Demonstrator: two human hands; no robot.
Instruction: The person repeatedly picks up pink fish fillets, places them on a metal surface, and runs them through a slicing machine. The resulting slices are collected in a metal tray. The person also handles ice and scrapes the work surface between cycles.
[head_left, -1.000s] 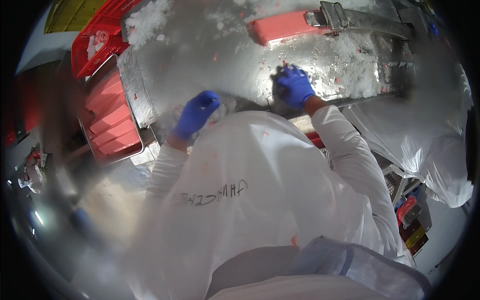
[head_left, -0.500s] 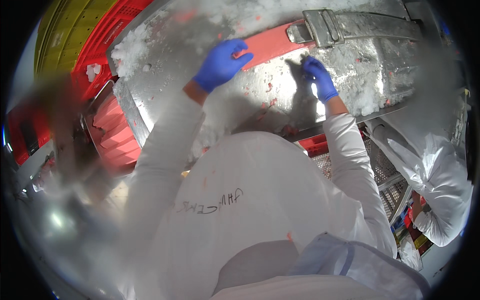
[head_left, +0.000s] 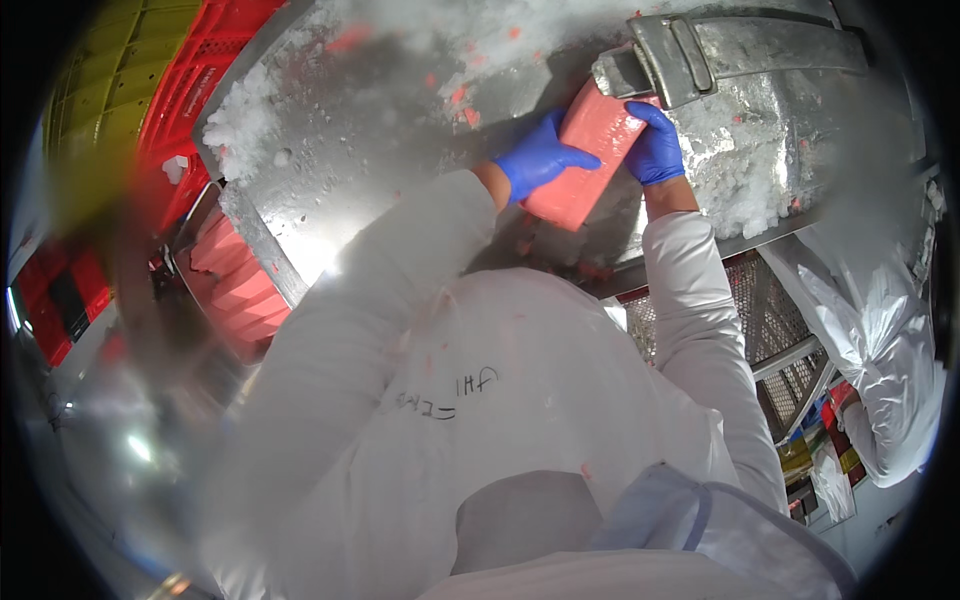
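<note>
Dark handwriting on white apron (head_left: 430, 395); small pale lettering on red crate (head_left: 190, 90). Both arms reach forward. Left hand (head_left: 540, 160) grips pink block (head_left: 602, 130) from the left, thumb across its face; right hand (head_left: 656, 145) has fingers on its right edge, near the far end. Block's over the metal table (head_left: 390, 150), beside steel buckle-like fixture (head_left: 676, 65); can't tell if lifted. Ice (head_left: 245, 135) on table; pink pieces (head_left: 240, 285) at left.

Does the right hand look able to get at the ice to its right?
Probably yes: nothing visible blocks the right hand from the ice, though it would first have to release the pink block.
</note>
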